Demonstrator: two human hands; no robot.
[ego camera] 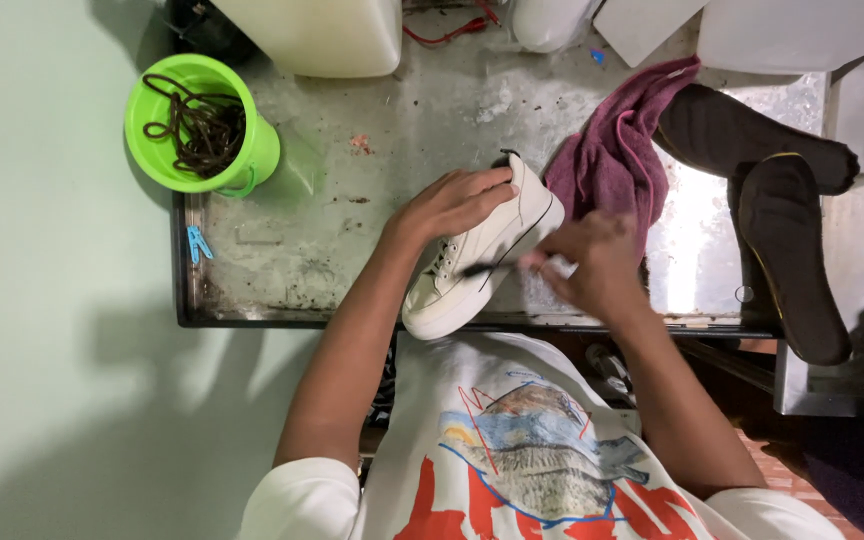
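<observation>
A white sneaker [452, 290] lies on its side on the grimy metal tray [282, 270], toe toward me. My left hand [455, 202] grips its heel end from above. My right hand [597, 262] holds a small dark-handled brush [492, 267] against the sneaker's side, just above the sole. The brush head is partly hidden by my fingers.
A green bucket [262, 150] with dark laces stands at the tray's back left. A maroon cloth [617, 150] lies behind my right hand. Two dark insoles [792, 250] rest at the right. White containers [322, 35] line the back edge; a blue clip [197, 243] sits on the tray's left rim.
</observation>
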